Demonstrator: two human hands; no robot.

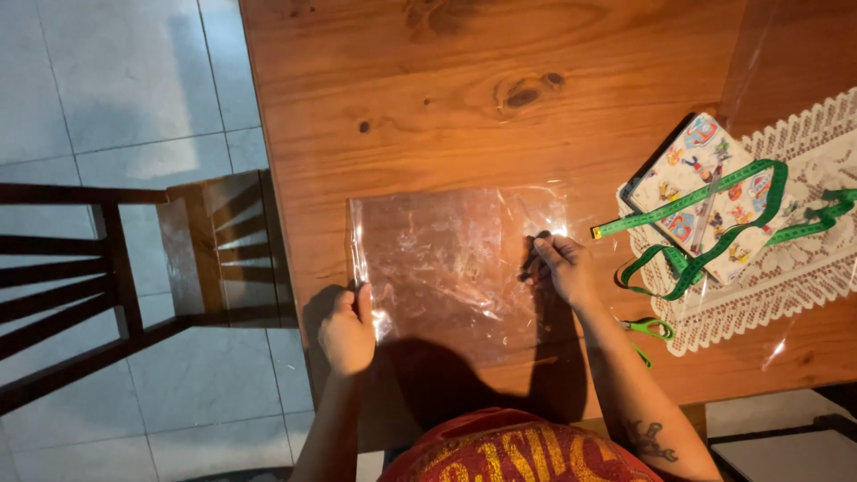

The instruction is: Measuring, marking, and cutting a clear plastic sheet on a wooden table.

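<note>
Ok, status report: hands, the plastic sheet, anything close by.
Left hand flat on the clear plastic sheet, near corner. Right hand holds a dark pen, tip on the sheet. Green scissors and green measuring tape lie right of it.

I see a clear plastic bag (pixel 455 268) lying flat on the wooden worktop (pixel 428 98), rectangular and glossy. Off to its right, on the lace runner (pixel 803 268), rests a flat white rectangular pouch (pixel 692 183) with colourful cartoon figures, possibly a pencil case.

One plastic sheet (pixel 451 263), one tape measure (pixel 714 228), one chair (pixel 116 277)
</note>
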